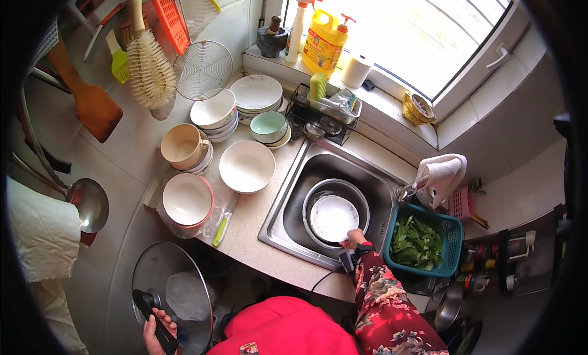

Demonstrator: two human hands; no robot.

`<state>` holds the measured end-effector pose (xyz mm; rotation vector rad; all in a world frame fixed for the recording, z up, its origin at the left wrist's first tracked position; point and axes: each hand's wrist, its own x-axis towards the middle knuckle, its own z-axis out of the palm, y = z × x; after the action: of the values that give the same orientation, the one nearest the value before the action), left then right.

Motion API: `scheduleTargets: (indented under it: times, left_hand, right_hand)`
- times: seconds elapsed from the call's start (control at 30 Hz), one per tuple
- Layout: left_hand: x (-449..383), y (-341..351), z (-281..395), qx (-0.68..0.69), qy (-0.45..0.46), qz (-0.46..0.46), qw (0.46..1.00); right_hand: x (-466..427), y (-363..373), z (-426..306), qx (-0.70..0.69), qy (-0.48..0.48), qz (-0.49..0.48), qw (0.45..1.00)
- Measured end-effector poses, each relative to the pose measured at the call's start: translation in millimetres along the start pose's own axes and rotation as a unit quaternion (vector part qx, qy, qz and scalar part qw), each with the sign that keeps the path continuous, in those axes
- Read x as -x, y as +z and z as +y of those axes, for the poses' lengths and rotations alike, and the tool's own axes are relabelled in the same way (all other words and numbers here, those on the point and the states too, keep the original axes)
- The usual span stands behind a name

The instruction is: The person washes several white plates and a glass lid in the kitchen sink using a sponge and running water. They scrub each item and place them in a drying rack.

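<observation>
My right hand [355, 239] grips the near rim of a white plate [334, 218], which lies inside a round metal basin [337, 186]. The basin stands in the stainless steel sink [294, 203]. At the lower left my left hand [158, 329] holds a black, flat handheld object [163, 334], possibly a phone. Its upper end overlaps the knob of a glass pot lid [151, 258]. Left of the sink are a white bowl [247, 167], a red-rimmed bowl [187, 200] on clear plastic, and a green-handled knife [222, 229].
A teal basket [459, 245] of leafy greens stands right of the sink, near the cloth-draped faucet [406, 192]. Stacked plates [256, 92] and bowls are at the back left. A yellow detergent jug [323, 45] stands on the sill. Utensils and a wire skimmer [204, 70] hang at left.
</observation>
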<state>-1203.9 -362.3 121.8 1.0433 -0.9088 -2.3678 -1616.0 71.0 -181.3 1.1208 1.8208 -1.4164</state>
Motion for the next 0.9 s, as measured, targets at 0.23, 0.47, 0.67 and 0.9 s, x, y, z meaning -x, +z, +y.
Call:
scheduleTargets:
  times: [0.23, 0.47, 0.67, 0.9]
  left_hand:
    - [1.3, -0.7, -5.1, 0.028, 0.007, 0.018, 0.999]
    - [2.5, 3.0, -8.3, 0.040, 0.015, 0.079, 0.996]
    - [8.5, 10.6, -9.2, 0.059, 0.023, 0.107, 0.992]
    - [12.3, 17.5, -9.5, 0.064, 0.034, 0.120, 0.990]
  right_hand:
    - [38.3, -6.8, -54.9, 0.185, -0.086, -0.093, 0.974]
    - [184.4, 69.3, -218.1, 0.200, -0.381, -0.216, 0.877]
    - [209.8, 180.7, -321.2, 0.275, -0.501, -0.150, 0.807]
    - [154.2, 260.6, -359.9, 0.339, -0.549, -0.072, 0.761]
